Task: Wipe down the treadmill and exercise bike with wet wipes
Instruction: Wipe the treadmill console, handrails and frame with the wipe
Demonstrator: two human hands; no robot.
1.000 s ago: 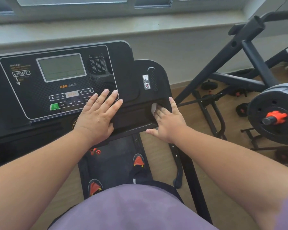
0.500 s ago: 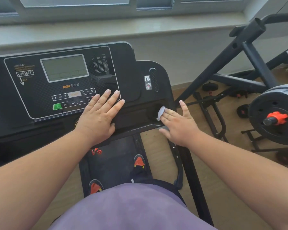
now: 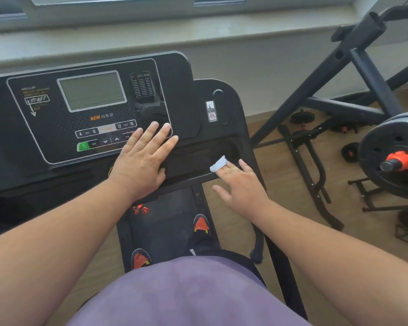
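The black treadmill console with its grey display fills the left and middle of the head view. My left hand lies flat on its lower right part, fingers straight and spread. My right hand presses a small folded white wet wipe with straight fingers against the console's recessed tray at the right end. The wipe sticks out past my fingertips. The treadmill belt shows below, with my feet in black and orange shoes on it.
Black exercise equipment with slanted frame bars stands to the right on the wooden floor. A black weight plate with an orange collar sits at the far right. A grey windowsill runs behind the console.
My right hand has slid the wipe from the console's right edge leftward and nearer, into the recessed tray. My left hand stays flat in the same place.
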